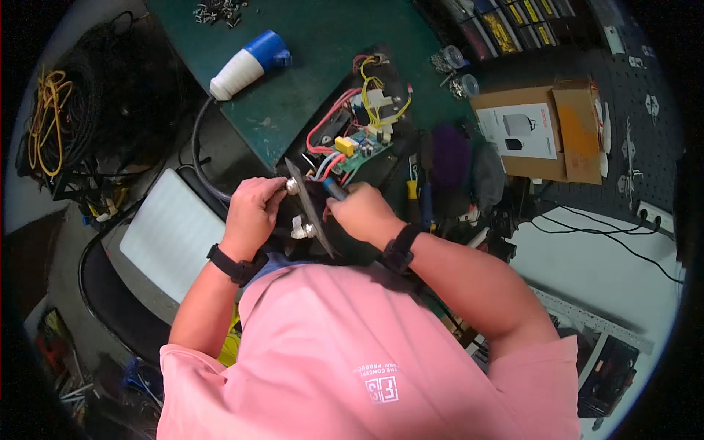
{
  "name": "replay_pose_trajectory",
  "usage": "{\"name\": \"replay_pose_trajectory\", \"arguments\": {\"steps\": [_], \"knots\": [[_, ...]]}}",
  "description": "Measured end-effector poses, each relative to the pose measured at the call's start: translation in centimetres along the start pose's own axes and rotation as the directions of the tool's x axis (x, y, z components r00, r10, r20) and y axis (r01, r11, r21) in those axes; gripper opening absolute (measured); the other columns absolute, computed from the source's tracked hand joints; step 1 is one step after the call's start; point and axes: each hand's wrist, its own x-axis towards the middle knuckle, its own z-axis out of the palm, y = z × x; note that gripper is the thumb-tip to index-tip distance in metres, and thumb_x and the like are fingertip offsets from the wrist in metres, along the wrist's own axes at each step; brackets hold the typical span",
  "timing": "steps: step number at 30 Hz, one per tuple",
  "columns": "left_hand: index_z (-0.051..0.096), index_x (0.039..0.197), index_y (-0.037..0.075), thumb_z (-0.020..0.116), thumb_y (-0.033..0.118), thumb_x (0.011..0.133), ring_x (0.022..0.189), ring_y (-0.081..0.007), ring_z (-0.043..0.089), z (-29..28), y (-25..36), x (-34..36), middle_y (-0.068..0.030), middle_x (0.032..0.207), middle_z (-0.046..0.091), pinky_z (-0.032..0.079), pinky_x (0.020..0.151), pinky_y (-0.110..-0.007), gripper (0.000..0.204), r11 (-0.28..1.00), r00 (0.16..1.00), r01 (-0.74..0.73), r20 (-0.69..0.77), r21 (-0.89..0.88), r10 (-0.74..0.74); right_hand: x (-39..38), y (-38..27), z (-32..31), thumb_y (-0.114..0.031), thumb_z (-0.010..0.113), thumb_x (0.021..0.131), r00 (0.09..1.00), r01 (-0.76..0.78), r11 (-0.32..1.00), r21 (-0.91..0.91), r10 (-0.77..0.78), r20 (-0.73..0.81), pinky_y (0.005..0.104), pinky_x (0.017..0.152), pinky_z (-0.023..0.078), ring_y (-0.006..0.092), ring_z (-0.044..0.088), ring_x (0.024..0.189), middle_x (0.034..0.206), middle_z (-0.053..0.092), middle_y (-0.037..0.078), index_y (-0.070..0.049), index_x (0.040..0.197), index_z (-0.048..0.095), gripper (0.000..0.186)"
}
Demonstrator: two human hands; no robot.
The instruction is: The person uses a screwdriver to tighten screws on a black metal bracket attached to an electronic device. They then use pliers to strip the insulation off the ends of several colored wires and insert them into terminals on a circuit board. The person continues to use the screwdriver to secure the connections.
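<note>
A dark metal panel (312, 213) stands tilted in front of me, with silver fittings (301, 230) on its left face. My left hand (255, 205) pinches the upper fitting (292, 186) on that face. On the panel's other side, my right hand (363, 213) grips a blue tool handle (334, 188), whose tip is hard to make out. Just beyond both hands lies a green circuit board (363, 150) with red, yellow and blue wires, on a dark base.
A green table (172, 22) carries a white-blue plug (242, 70), screwdrivers (412, 189), small jars (469, 86) and loose hardware (216, 11). A cardboard box (572, 128) is at right. A padded chair (165, 235) and coiled cables (55, 117) are at left.
</note>
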Motion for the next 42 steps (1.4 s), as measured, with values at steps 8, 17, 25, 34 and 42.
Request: {"name": "replay_pose_trajectory", "arguments": {"steps": [8,17,25,34,42], "knots": [[0.067,0.093,0.001,0.064,0.004,0.079,0.075,-0.0323,0.06,0.3,-1.1,-0.2,-0.0148,0.079,0.064,0.047,0.072,-0.038,0.014,0.999,0.999,0.036,0.021,-0.036,-0.035,-1.5,-1.9,-0.6,-0.03,0.056,0.083,0.995,-0.094,0.991,-0.091,0.098,0.031,0.0465,0.079,0.051,0.041,0.064,0.089,0.093,0.065,0.027,0.006,0.091,0.066,0.038],[0.067,0.095,0.001,0.063,0.003,0.08,0.077,-0.0329,0.062,-0.2,0.5,0.6,-0.0157,0.081,0.065,0.049,0.071,-0.037,0.015,1.0,0.999,0.026,0.029,0.008,-0.026,0.2,-0.1,0.1,-0.025,0.054,0.078,0.924,-0.284,0.906,0.313,0.171,0.341,0.039,0.058,0.049,0.0306,0.061,0.063,0.076,0.062,0.022,0.008,0.083,0.063,0.034],[0.067,0.095,0.0,0.063,0.002,0.082,0.078,-0.0324,0.063,-0.3,1.5,0.8,-0.0156,0.082,0.066,0.05,0.072,-0.037,0.014,0.998,0.998,0.057,0.021,0.031,-0.058,0.0,-0.2,1.7,-0.019,0.058,0.075,0.897,-0.418,0.672,0.612,0.196,0.397,0.0292,0.041,0.033,0.0151,0.045,0.047,0.061,0.05,0.005,-0.001,0.068,0.055,0.02],[0.067,0.098,0.0,0.063,0.0,0.082,0.071,-0.0289,0.063,-1.1,2.8,2.2,-0.0166,0.08,0.064,0.048,0.066,-0.033,0.016,0.997,0.998,0.055,-0.033,0.048,-0.053,-0.5,0.2,2.3,-0.024,0.058,0.076,0.842,-0.537,0.154,0.829,0.036,0.539,0.0293,0.037,0.027,0.0118,0.039,0.044,0.053,0.04,0.002,-0.011,0.061,0.05,0.021],[0.067,0.098,0.0,0.064,0.003,0.082,0.072,-0.0314,0.062,1.0,2.5,1.1,-0.0173,0.081,0.064,0.049,0.067,-0.035,0.017,0.997,0.997,0.071,0.035,0.017,-0.071,-0.5,1.2,0.6,-0.027,0.058,0.074,0.989,-0.147,0.916,0.374,0.127,0.079,0.0419,0.084,0.049,0.0405,0.062,0.095,0.094,0.063,0.03,0.006,0.086,0.067,0.036]]}}
